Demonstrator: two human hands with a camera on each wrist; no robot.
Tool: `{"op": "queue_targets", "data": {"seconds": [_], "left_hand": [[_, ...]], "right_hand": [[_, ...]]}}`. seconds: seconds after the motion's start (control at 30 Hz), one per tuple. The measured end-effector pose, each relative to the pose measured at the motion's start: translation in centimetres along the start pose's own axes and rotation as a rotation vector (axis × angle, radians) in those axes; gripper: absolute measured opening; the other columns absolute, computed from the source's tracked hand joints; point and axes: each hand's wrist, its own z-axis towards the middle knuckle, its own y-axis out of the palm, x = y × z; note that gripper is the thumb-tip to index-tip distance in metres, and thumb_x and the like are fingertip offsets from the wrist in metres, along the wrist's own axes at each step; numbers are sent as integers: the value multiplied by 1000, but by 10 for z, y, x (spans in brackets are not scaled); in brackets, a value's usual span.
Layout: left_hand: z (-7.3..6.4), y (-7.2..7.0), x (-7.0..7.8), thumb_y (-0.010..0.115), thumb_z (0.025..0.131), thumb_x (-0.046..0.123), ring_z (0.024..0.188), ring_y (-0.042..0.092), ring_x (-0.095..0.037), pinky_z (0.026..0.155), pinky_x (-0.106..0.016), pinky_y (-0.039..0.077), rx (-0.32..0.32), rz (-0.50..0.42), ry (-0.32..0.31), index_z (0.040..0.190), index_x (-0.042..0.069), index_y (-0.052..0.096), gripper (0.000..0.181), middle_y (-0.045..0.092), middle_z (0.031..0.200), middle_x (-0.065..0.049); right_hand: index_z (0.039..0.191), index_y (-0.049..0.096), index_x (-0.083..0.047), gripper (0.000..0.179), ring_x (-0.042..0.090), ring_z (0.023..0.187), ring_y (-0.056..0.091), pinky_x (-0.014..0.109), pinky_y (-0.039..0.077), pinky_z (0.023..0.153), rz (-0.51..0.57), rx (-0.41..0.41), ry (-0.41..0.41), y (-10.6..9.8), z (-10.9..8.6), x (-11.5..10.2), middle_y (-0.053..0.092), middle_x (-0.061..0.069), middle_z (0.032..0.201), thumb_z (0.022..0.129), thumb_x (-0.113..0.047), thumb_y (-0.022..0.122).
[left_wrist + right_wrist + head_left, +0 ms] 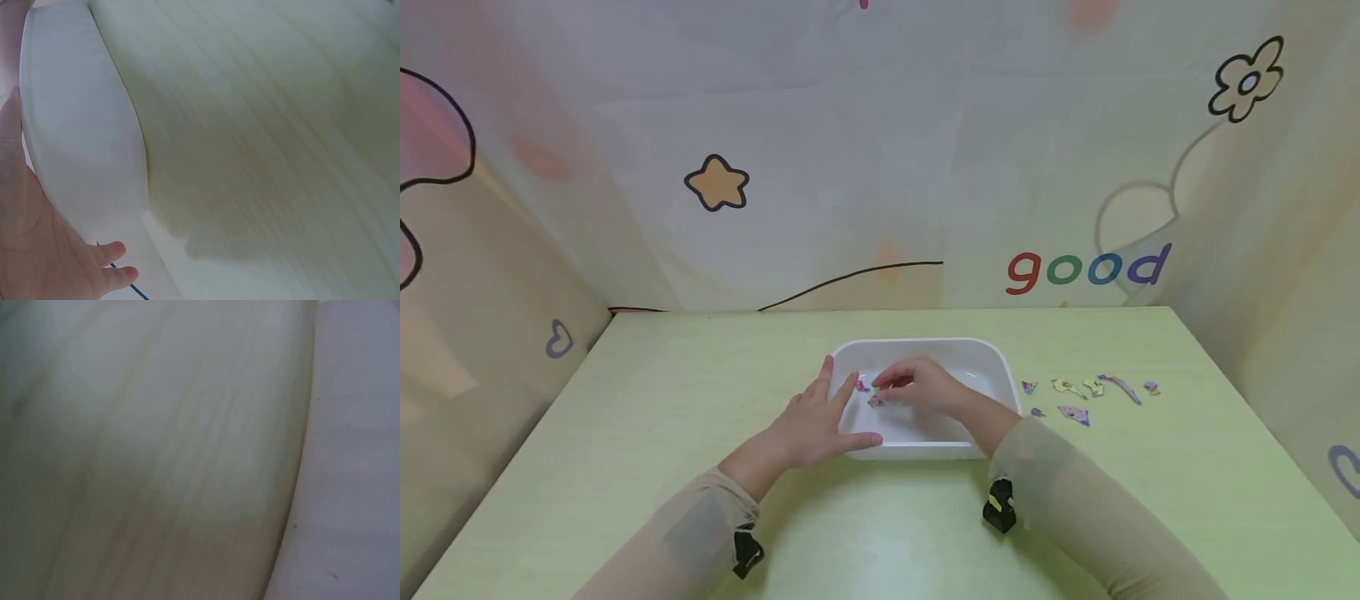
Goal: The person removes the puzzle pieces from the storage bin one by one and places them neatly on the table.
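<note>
A white plastic tray (925,451) sits in the middle of the table. My left hand (811,423) lies with spread fingers over its left end, the thumb across the front left corner; in the left wrist view the same hand (47,244) rests along the tray's wall (87,119). My right hand (921,387) reaches into the tray, thumb and fingertips pinching a tiny greenish sticker (876,391). Just under those fingertips lies a small colourful sticker (876,402), and a pink one (862,386) is to its left. The right wrist view shows only table and tray wall (350,456), no hand.
Right of the tray several cut-out stickers lie on the table (647,400), among them a long purple strip (1122,389), a pinkish piece (1074,415), a yellowish one (1067,387) and a small round one (1152,388). A printed cloth (850,167) stands behind.
</note>
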Motion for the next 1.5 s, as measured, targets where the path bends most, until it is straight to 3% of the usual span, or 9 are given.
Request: {"op": "queue_targets", "data": {"seconds": [0.13, 0.37, 0.47, 0.67, 0.97, 1.2, 1.33, 1.5], "left_hand": [[-1, -1, -1, 48, 75, 77, 132, 27, -44, 101, -57, 28, -2, -3, -7, 150, 16, 18, 101, -8, 153, -21], [-1, -1, -1, 48, 76, 76, 128, 32, -46, 101, -57, 29, -5, -16, 2, 150, 16, 18, 99, -9, 153, -21], [1, -1, 0, 48, 76, 75, 128, 34, -46, 100, -57, 30, -3, -24, 9, 150, 16, 18, 99, -9, 153, -21], [1, 0, 1, 47, 75, 77, 127, 34, -45, 99, -56, 32, -4, -38, 5, 150, 18, 18, 100, -11, 153, -19], [-1, -1, 2, 48, 76, 76, 123, 40, -47, 97, -57, 33, -7, -38, 2, 150, 18, 18, 99, -11, 153, -19], [-3, -1, 1, 48, 77, 75, 120, 42, -48, 96, -59, 33, -9, -47, 17, 150, 16, 20, 99, -10, 153, -21], [-2, -2, 1, 48, 76, 76, 120, 42, -48, 97, -58, 33, -3, -47, 13, 150, 17, 20, 99, -11, 153, -20], [-1, 0, 1, 49, 75, 76, 122, 41, -47, 97, -58, 33, -5, -58, 8, 150, 18, 20, 99, -11, 153, -19]], "right_hand": [[105, 71, -5, 25, 10, 80, 56, 24, 45, 73, -84, -36, -12, 4, 2, 5, 68, -1, 91, 82, -13, 72], [122, 63, -9, 36, 12, 82, 48, 24, 41, 75, -318, -148, -74, 7, -2, 7, 57, -1, 91, 86, -12, 67], [119, 65, -10, 32, 12, 82, 48, 25, 41, 76, -380, -158, -93, 8, -3, 6, 56, -1, 90, 87, -11, 65], [106, 72, -11, 21, 9, 78, 49, 23, 42, 74, -379, -129, -47, 7, -2, 7, 58, -5, 84, 86, -11, 67], [101, 73, -10, 20, 8, 74, 49, 21, 43, 70, -428, -165, -166, 9, -3, 2, 57, -6, 81, 82, -15, 72], [109, 70, -10, 26, 8, 74, 50, 22, 42, 70, -448, -201, -168, 11, -5, -3, 57, -5, 87, 84, -15, 70], [105, 71, -10, 21, 8, 76, 51, 22, 43, 73, -463, -196, -186, 11, -5, -4, 58, -4, 88, 84, -14, 70], [103, 71, -9, 20, 9, 80, 56, 23, 45, 75, -384, -140, -150, 8, -5, -1, 63, -4, 89, 83, -13, 71]]}}
